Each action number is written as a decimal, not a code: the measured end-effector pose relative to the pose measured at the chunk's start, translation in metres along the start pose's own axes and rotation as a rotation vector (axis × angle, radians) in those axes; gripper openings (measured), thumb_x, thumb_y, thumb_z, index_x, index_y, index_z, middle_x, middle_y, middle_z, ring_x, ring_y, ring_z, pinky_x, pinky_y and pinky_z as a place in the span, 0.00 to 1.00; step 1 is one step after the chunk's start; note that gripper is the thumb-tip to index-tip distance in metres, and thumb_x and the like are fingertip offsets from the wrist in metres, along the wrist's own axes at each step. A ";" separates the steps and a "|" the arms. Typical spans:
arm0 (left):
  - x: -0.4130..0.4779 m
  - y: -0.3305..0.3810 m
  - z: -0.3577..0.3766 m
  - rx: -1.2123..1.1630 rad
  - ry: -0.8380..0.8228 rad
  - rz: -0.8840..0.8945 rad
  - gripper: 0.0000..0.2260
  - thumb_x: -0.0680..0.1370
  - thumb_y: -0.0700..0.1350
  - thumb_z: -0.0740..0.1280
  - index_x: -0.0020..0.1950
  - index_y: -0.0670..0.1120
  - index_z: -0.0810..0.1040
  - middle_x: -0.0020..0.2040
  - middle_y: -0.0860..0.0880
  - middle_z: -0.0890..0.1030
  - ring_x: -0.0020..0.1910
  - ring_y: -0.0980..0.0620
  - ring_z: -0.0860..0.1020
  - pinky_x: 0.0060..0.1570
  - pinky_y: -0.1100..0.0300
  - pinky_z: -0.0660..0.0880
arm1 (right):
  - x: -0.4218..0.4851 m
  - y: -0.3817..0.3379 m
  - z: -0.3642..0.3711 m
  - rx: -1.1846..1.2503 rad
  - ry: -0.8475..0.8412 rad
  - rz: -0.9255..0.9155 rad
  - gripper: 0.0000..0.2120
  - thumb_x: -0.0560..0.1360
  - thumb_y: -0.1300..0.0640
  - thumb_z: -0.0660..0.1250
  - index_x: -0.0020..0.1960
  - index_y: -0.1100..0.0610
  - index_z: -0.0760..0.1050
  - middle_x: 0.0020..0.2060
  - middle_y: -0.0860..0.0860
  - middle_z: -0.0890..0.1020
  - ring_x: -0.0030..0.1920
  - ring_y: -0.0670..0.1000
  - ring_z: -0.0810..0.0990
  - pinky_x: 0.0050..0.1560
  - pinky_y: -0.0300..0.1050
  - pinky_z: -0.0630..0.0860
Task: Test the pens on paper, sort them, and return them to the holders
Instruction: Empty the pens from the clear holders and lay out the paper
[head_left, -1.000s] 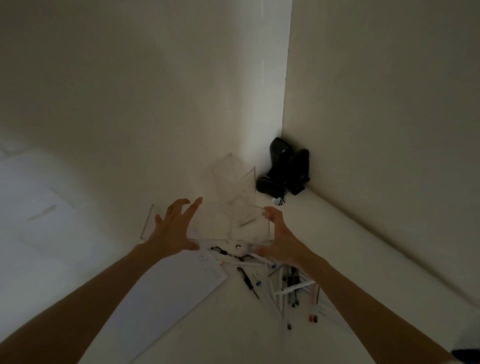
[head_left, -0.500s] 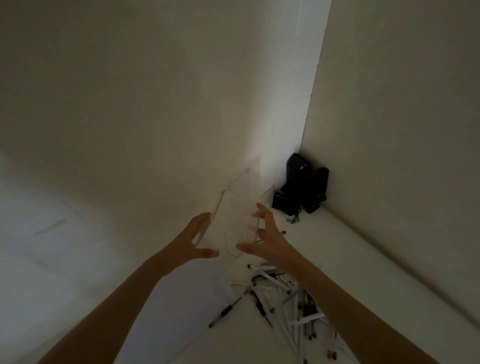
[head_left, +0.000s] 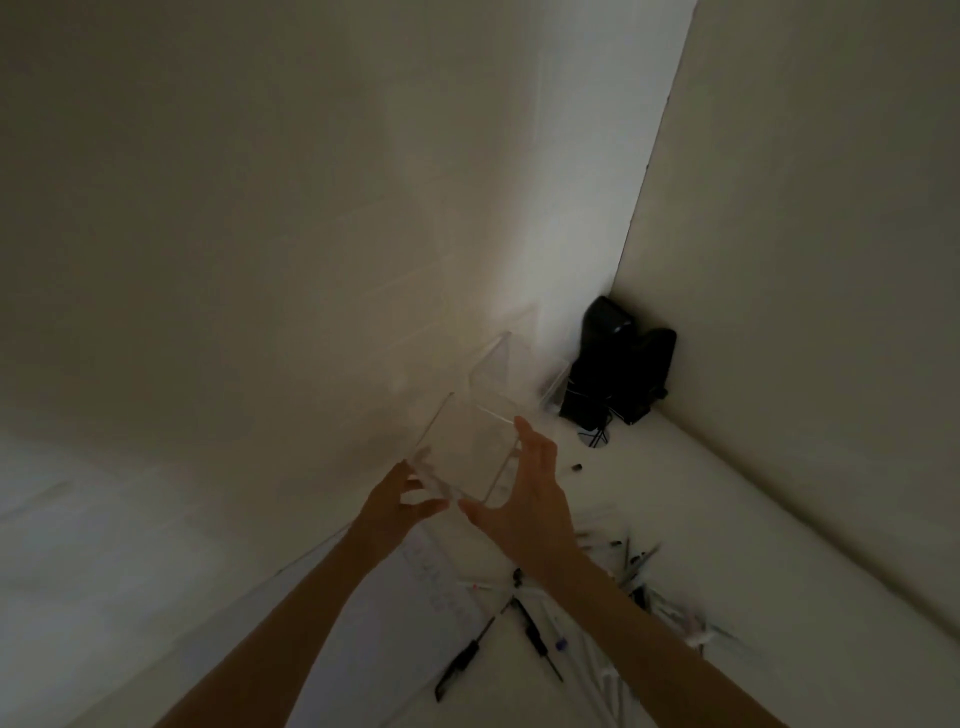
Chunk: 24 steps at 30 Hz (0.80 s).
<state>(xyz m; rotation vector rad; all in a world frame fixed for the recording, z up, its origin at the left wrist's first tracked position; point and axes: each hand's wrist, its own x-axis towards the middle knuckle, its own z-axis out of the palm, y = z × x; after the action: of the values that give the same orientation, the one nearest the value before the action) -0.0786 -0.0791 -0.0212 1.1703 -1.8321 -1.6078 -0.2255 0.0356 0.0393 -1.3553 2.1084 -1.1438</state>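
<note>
Two pale walls meet in a corner above a white tabletop (head_left: 779, 519). A sheet of paper (head_left: 384, 639) lies flat on the tabletop, below the forearms. A black device (head_left: 618, 374) stands in the corner. A second clear holder (head_left: 511, 374) stands just left of it. The clear holder (head_left: 467, 447) is tilted, between both hands, in front of the second one. The right hand (head_left: 530, 499) presses straight fingers against its right wall, thumb spread toward the lower corner. The left hand (head_left: 392, 499) grips its left lower edge, fingers curled round it. The pens (head_left: 649, 582) lie scattered on the tabletop, right of the paper. One black pen (head_left: 462, 665) lies apart, nearer.
</note>
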 end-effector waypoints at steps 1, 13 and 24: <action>0.001 -0.005 0.000 -0.026 0.070 -0.029 0.28 0.65 0.45 0.77 0.62 0.48 0.71 0.56 0.45 0.76 0.56 0.49 0.76 0.50 0.64 0.74 | -0.001 -0.002 0.003 -0.004 0.022 0.011 0.51 0.65 0.45 0.76 0.76 0.54 0.48 0.68 0.52 0.60 0.65 0.51 0.68 0.54 0.45 0.75; -0.070 -0.071 -0.028 0.798 0.118 -0.091 0.29 0.71 0.53 0.71 0.69 0.48 0.68 0.69 0.43 0.65 0.67 0.43 0.65 0.63 0.47 0.64 | -0.028 0.035 0.051 0.362 -0.108 0.344 0.45 0.72 0.54 0.71 0.76 0.48 0.42 0.74 0.52 0.55 0.72 0.52 0.61 0.67 0.43 0.64; -0.108 -0.102 -0.027 0.886 -0.022 -0.275 0.36 0.73 0.59 0.66 0.75 0.54 0.51 0.76 0.47 0.47 0.74 0.46 0.50 0.70 0.48 0.56 | -0.004 0.022 0.093 0.611 -0.028 0.529 0.36 0.74 0.64 0.68 0.75 0.57 0.51 0.68 0.56 0.65 0.62 0.50 0.69 0.48 0.26 0.66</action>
<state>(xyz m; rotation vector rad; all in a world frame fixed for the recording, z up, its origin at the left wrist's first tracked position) 0.0327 -0.0045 -0.0898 1.8170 -2.5852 -0.8873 -0.1725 0.0040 -0.0344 -0.4952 1.7202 -1.3488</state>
